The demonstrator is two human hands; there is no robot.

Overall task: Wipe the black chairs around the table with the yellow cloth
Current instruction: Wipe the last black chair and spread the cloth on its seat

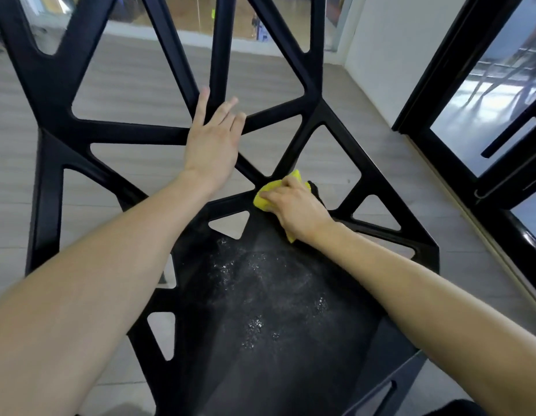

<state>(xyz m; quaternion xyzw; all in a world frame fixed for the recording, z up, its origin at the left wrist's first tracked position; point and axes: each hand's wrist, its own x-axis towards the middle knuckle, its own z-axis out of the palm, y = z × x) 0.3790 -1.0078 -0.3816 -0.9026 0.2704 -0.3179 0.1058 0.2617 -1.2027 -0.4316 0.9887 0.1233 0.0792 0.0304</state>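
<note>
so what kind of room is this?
Probably an office or similar indoor room: grey wood-look floor, black-framed glass door, glass partition behind. The black chair has an open-lattice back.

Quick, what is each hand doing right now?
Left hand: open, fingers straight, resting on the chair back.
Right hand: fingers curled round the yellow cloth, pressing it on the seat's rear edge.
</note>
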